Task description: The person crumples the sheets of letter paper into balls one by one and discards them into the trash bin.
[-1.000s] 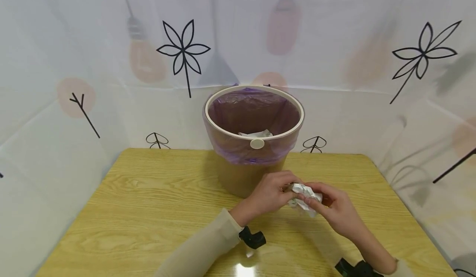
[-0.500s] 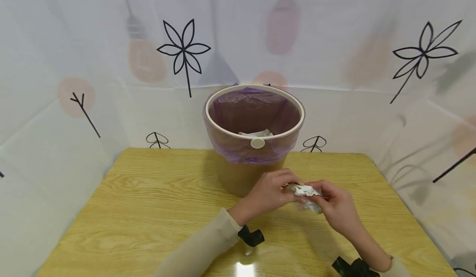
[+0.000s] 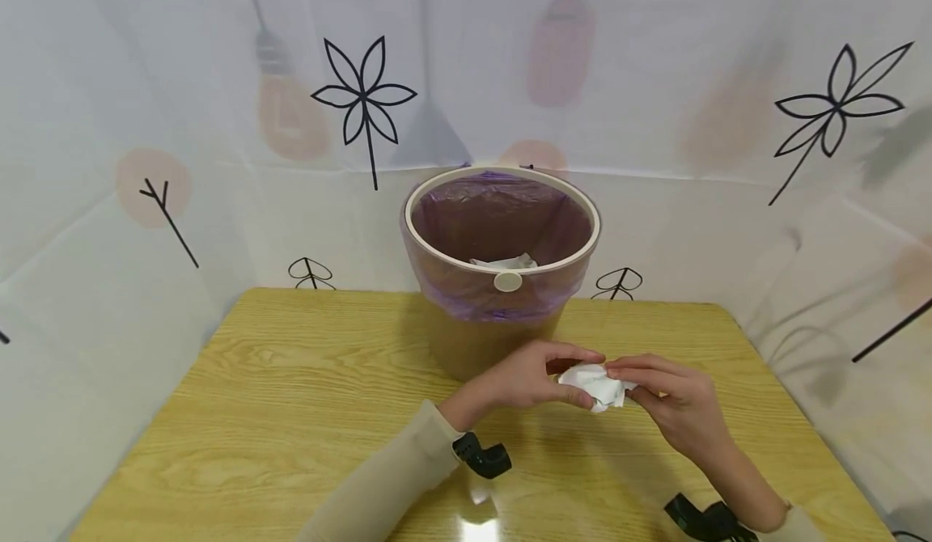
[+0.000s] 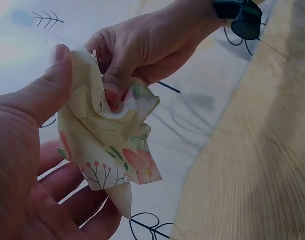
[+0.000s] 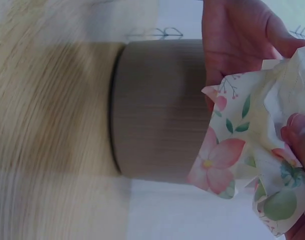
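Note:
In the head view, a crumpled sheet of paper (image 3: 593, 386) is held between both hands, in front of the bin and over the table. The left wrist view shows its print of pink flowers, green leaves and berry sprigs, and its creased plain side. My left hand (image 3: 526, 378) holds the paper's left side, thumb on one face and fingers spread behind the other. My right hand (image 3: 683, 403) pinches the right side between thumb and fingers. In the right wrist view, the floral side of the paper (image 5: 227, 145) faces the camera, and part of the right thumb presses into its folds.
A brown trash bin (image 3: 473, 354) stands at the back of the wooden table (image 3: 291, 412), lined with a purple bag (image 3: 502, 306). Crumpled white paper (image 3: 510, 263) lies inside it. A printed fabric backdrop (image 3: 451, 57) surrounds the table.
The paper has been turned and crumpled further between the hands. My left fingers and thumb have spread wider, and the right hand has shifted its pinch, fingers now over the paper's right edge.

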{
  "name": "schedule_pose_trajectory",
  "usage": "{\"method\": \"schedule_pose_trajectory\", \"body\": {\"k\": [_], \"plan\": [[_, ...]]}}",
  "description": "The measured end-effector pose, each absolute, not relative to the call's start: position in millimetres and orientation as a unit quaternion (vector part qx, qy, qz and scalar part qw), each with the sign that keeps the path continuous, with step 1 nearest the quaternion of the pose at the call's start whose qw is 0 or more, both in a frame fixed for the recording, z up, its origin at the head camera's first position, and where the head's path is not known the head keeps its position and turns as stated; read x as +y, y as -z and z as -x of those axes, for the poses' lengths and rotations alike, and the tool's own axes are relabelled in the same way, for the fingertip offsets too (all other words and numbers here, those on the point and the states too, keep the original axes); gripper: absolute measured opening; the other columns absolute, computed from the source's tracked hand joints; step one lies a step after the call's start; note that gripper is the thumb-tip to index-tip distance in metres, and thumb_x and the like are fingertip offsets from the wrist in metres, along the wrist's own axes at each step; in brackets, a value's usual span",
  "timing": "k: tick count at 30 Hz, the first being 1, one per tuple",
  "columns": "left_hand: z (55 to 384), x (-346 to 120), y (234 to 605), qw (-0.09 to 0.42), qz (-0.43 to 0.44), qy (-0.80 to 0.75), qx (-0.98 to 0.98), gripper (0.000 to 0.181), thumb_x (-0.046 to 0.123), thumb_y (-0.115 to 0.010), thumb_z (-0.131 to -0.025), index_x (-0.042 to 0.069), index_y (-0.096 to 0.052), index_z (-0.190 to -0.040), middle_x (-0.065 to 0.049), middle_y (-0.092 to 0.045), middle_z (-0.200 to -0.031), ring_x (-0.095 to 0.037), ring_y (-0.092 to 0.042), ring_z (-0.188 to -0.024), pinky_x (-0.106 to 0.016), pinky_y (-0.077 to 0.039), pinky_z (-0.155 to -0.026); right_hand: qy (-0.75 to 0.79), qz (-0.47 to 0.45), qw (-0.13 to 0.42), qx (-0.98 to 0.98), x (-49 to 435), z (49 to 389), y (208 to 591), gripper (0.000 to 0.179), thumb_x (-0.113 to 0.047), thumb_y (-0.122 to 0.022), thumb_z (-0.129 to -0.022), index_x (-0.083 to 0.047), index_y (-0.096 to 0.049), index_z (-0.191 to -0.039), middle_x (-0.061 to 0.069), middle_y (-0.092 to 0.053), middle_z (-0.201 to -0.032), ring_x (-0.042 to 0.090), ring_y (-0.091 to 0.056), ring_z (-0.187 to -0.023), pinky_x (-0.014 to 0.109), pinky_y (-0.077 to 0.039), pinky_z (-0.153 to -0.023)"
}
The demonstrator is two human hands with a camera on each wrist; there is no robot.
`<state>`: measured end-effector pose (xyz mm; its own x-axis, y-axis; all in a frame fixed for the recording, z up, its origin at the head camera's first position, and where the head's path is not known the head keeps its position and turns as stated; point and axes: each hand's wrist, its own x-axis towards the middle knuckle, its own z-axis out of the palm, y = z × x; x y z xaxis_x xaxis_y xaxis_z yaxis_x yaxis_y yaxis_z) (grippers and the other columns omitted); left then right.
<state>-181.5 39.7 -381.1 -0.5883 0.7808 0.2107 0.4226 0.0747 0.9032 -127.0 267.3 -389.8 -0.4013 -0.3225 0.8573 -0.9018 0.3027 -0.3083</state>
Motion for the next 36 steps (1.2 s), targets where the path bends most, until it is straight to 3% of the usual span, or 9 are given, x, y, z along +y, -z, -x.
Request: {"method": "schedule_pose_trajectory", "body": {"k": [4,15,23,28,32,36], "plan": [[178.4,41.5,381.4,0.166,-0.424,-0.535,0.712,0.057,0.007,-0.083,-0.081,0.003,-0.062,-0.134,0.002,-0.067,-0.125,0.001,-0.059,-0.099,-0.02,-0.05,-0.085,-0.399,-0.421,0.374,-0.724,263.4,125.0,386.9,0.031,-0.023,-0.064,-0.098,0.004,-0.077,-0.09,0.015,-0.073,-0.092,0.006,-0.067,-0.099,0.012,-0.049,-0.082],[168.7,44.3,383.0,0.069,-0.402,-0.542,0.734,0.051,0.012,-0.092,-0.069,0.008,-0.072,-0.115,0.008,-0.069,-0.104,0.001,-0.059,-0.082,-0.019,-0.052,-0.068,-0.386,-0.399,0.408,-0.725,259.7,127.1,387.8,0.033,-0.022,-0.06,-0.101,0.001,-0.079,-0.088,0.015,-0.074,-0.09,0.003,-0.067,-0.097,0.01,-0.049,-0.078],[170.2,44.5,383.6,0.082,-0.392,-0.551,0.732,0.047,0.01,-0.094,-0.067,0.01,-0.072,-0.109,0.011,-0.069,-0.098,0.0,-0.059,-0.079,-0.019,-0.052,-0.067,-0.363,-0.384,0.392,-0.753,264.2,124.1,391.2,0.036,-0.031,-0.06,-0.101,-0.002,-0.079,-0.09,0.014,-0.073,-0.091,-0.002,-0.064,-0.09,0.012,-0.042,-0.054],[173.7,42.2,385.1,0.111,-0.427,-0.53,0.724,0.052,0.012,-0.092,-0.07,0.012,-0.069,-0.116,0.011,-0.066,-0.107,0.0,-0.06,-0.089,-0.022,-0.053,-0.077,-0.348,-0.393,0.385,-0.759,264.2,120.8,389.1,0.035,-0.03,-0.058,-0.102,-0.006,-0.079,-0.088,0.009,-0.073,-0.088,0.0,-0.066,-0.089,0.01,-0.047,-0.062],[177.4,37.6,383.5,0.138,-0.449,-0.514,0.718,0.043,0.014,-0.081,-0.085,0.01,-0.067,-0.126,0.007,-0.066,-0.119,0.0,-0.059,-0.097,-0.021,-0.051,-0.084,-0.336,-0.41,0.393,-0.751,261.4,119.5,383.8,0.033,-0.026,-0.058,-0.103,-0.006,-0.078,-0.087,0.009,-0.072,-0.086,0.004,-0.067,-0.087,0.01,-0.049,-0.068],[180.4,35.6,384.0,0.159,-0.45,-0.506,0.718,0.042,0.016,-0.074,-0.091,0.008,-0.065,-0.132,0.006,-0.065,-0.127,0.001,-0.059,-0.102,-0.021,-0.05,-0.088,-0.313,-0.412,0.411,-0.751,257.4,117.9,378.8,0.034,-0.026,-0.057,-0.103,-0.006,-0.078,-0.086,0.008,-0.072,-0.086,0.007,-0.068,-0.082,0.01,-0.049,-0.069]]}}
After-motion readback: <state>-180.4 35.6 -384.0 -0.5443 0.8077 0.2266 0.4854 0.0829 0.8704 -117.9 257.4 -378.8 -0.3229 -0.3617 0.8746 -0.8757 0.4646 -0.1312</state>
